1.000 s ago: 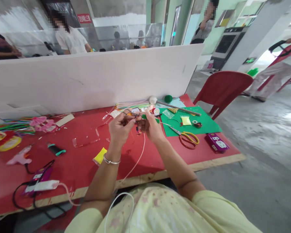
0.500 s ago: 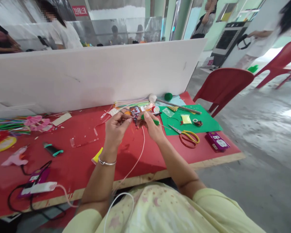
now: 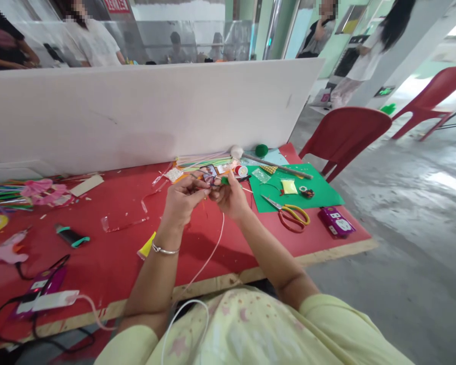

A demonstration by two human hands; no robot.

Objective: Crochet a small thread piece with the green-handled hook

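Over the middle of the red table (image 3: 125,203), my two hands are close together, fingertips nearly meeting. My left hand (image 3: 184,200) is closed in a pinch on something small and dark that I cannot make out. In my right hand (image 3: 231,195) is a green-handled tool (image 3: 224,180), mostly hidden by the fingers; a thin pale shaft shows beside the hand. Just beyond the fingers a phone (image 3: 209,171) shows a lit picture, and a white cable (image 3: 213,249) runs from under the hands towards my lap. Scissors (image 3: 289,210) with red and yellow handles lie to the right.
A green sheet (image 3: 319,195) carries a yellow packet (image 3: 289,186) and small craft pieces. A purple box (image 3: 336,222) sits near the right edge. Leftward are a black-teal cutter (image 3: 72,235), a pink glue gun (image 3: 7,248) and a power bank with cables. A white board (image 3: 148,111) stands behind.
My right hand has turned, so less of the green handle shows. Both hands remain close together. The view has shifted slightly, and a person at the right has moved leftward.
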